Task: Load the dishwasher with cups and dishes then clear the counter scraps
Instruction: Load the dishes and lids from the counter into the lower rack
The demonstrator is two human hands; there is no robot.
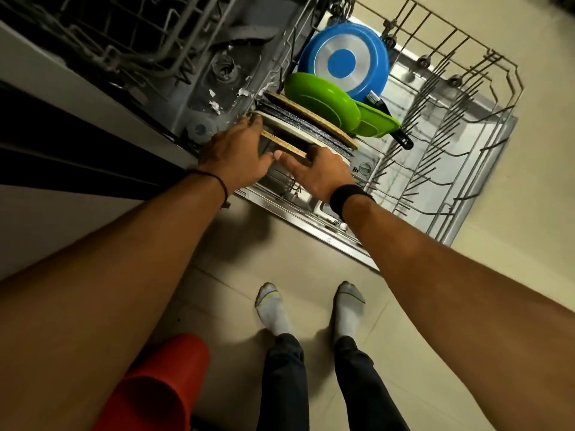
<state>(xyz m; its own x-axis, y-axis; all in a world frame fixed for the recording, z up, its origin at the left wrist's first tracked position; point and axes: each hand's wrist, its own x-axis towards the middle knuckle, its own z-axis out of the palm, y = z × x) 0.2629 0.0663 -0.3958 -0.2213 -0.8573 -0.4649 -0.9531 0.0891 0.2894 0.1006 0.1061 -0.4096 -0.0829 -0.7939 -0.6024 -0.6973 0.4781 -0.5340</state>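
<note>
The dishwasher's lower rack (485, 98) is pulled out over the open door (311, 219). On edge in it stand a blue pan (345, 60) with a black handle, a green plate (320, 101), a cork-backed dark mat (311, 119) and a white plate (298, 132). Nearest me is another cork-edged mat (283, 146), held between both hands. My left hand (236, 150) grips its left end, fingers reaching to the white plate's rim. My right hand (314, 172) holds its right end, the fingers hidden behind it.
The upper rack (130, 32) sits inside the dark tub at top left. A red bin (155, 387) stands on the tiled floor by my left foot. My socked feet (311, 306) are just in front of the door's edge. The rack's right half holds only bare tines.
</note>
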